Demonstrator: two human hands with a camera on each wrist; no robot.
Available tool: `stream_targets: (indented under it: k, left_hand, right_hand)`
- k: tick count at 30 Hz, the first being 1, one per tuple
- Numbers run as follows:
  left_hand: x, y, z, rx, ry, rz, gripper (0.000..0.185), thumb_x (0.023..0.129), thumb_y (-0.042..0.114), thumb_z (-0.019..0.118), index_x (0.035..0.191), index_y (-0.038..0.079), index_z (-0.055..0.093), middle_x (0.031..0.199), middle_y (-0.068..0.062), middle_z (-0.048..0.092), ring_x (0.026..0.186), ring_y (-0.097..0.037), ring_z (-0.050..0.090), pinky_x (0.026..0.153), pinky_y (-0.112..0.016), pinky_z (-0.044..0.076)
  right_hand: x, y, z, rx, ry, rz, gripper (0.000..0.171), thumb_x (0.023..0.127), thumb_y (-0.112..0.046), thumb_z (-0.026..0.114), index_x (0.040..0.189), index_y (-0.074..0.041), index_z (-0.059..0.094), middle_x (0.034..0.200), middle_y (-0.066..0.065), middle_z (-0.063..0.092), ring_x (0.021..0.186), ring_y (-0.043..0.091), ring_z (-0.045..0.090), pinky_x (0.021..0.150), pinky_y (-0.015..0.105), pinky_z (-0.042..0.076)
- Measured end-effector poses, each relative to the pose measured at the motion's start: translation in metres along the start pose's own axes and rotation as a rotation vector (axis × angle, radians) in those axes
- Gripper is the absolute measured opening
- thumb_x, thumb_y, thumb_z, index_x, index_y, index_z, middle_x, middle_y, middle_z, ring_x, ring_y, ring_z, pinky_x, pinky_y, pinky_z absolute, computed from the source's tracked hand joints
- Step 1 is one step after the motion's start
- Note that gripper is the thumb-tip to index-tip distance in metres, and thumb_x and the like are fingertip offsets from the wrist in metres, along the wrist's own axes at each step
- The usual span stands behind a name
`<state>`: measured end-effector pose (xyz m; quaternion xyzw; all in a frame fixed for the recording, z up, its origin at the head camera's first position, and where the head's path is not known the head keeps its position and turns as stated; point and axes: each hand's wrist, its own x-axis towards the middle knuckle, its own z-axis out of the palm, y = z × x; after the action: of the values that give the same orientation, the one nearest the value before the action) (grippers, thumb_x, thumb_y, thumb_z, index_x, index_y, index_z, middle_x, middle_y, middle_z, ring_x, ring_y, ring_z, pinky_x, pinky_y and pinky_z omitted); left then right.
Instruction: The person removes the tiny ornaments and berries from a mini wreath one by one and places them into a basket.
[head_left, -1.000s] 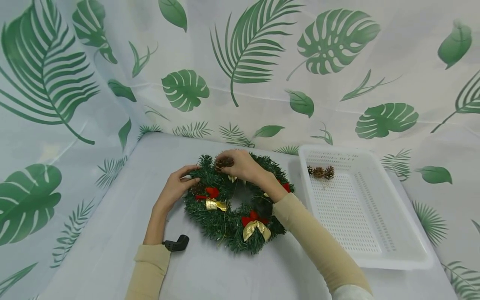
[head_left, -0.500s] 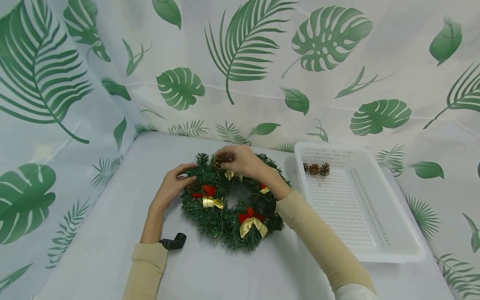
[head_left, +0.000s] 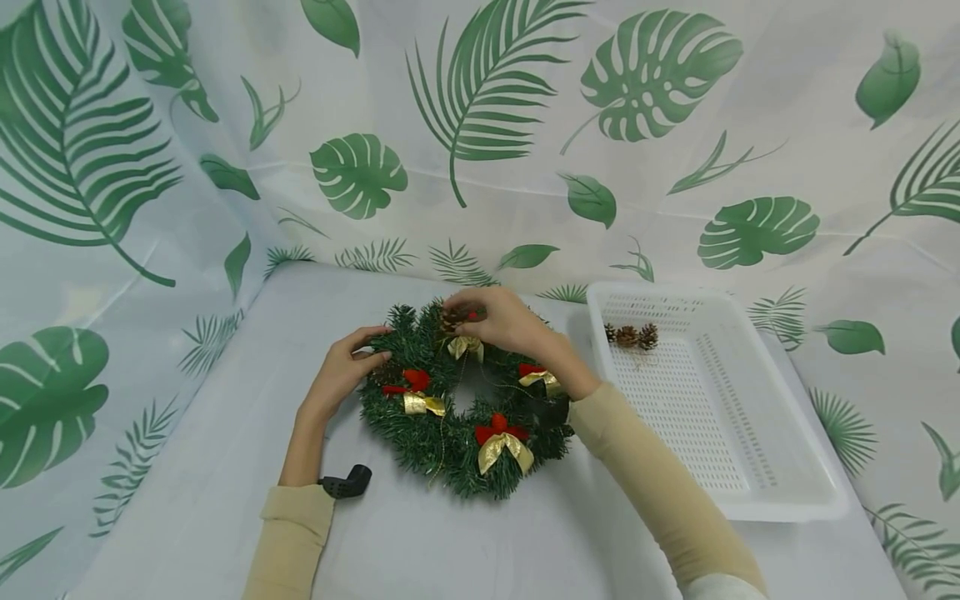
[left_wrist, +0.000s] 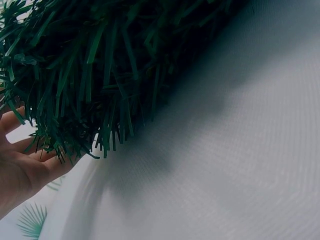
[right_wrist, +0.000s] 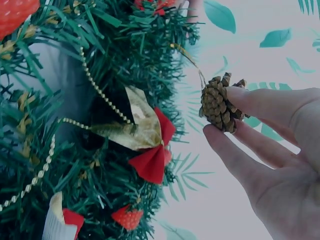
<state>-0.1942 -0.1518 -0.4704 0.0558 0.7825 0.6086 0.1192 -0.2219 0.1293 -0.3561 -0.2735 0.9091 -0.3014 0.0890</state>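
Note:
A green wreath (head_left: 420, 429) with red-and-gold bows lies on the white-covered table. At its left edge my left hand (head_left: 339, 372) holds the greenery between thumb and fingers; in the left wrist view that hand's fingers (left_wrist: 30, 167) reach behind the dark green strands. My right hand (head_left: 502, 319) is over the wreath's far side and pinches a brown pine cone (right_wrist: 218, 104) between thumb and fingertips. A thin gold cord loop (right_wrist: 192, 60) runs from the cone toward the greenery. Just beside it sits a gold bow with red (right_wrist: 150, 135).
To the right stands a white perforated basket (head_left: 780, 400) with several pine cones (head_left: 630, 336) in its far left corner. A black strap piece (head_left: 348, 482) sits at the left wrist. Behind the table hangs a leaf-print curtain (head_left: 517, 208).
My right hand has shifted slightly right along the wreath's far side with the pine cone, uncovering more of the gold bow there. My left hand keeps its place on the wreath.

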Motion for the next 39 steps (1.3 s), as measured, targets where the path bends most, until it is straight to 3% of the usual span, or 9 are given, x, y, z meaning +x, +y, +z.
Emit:
stream_targets:
  k: [13, 22, 29, 39]
  left_hand:
    - [-0.001, 0.001, 0.001, -0.005, 0.003, -0.004, 0.049, 0.102, 0.023, 0.067, 0.149, 0.021, 0.054, 0.165, -0.015, 0.034, 0.138, -0.041, 0.053, 0.082, -0.04, 0.045]
    - [0.0, -0.001, 0.001, -0.001, -0.003, -0.002, 0.051, 0.103, 0.021, 0.065, 0.152, 0.016, 0.052, 0.165, -0.017, 0.033, 0.139, -0.043, 0.051, 0.09, -0.042, 0.047]
    - [0.0, -0.001, 0.001, -0.006, 0.002, -0.001, 0.052, 0.103, 0.02, 0.065, 0.152, 0.014, 0.051, 0.165, -0.016, 0.034, 0.139, -0.043, 0.051, 0.101, -0.052, 0.047]
    - [-0.001, 0.0, 0.002, -0.017, 0.001, 0.006, 0.051, 0.102, 0.02, 0.066, 0.151, 0.016, 0.053, 0.165, -0.014, 0.034, 0.14, -0.045, 0.049, 0.108, -0.06, 0.044]
  right_hand:
    - [-0.013, 0.011, -0.012, 0.034, 0.026, 0.006, 0.038, 0.096, -0.008, 0.073, 0.134, -0.007, 0.069, 0.128, 0.012, 0.071, 0.115, 0.03, 0.069, 0.092, 0.043, 0.058]
    - [-0.025, 0.02, -0.02, 0.022, 0.062, 0.019, 0.038, 0.094, -0.005, 0.073, 0.132, -0.005, 0.069, 0.13, 0.017, 0.07, 0.114, 0.034, 0.07, 0.091, 0.044, 0.059]
    - [-0.032, 0.024, -0.026, 0.02, 0.088, 0.035, 0.037, 0.094, -0.004, 0.074, 0.131, -0.005, 0.07, 0.128, 0.016, 0.071, 0.111, 0.033, 0.072, 0.085, 0.045, 0.06]
    - [-0.038, 0.029, -0.031, 0.005, 0.111, 0.056, 0.041, 0.096, -0.011, 0.074, 0.136, -0.005, 0.067, 0.134, 0.016, 0.068, 0.113, 0.033, 0.071, 0.089, 0.047, 0.059]
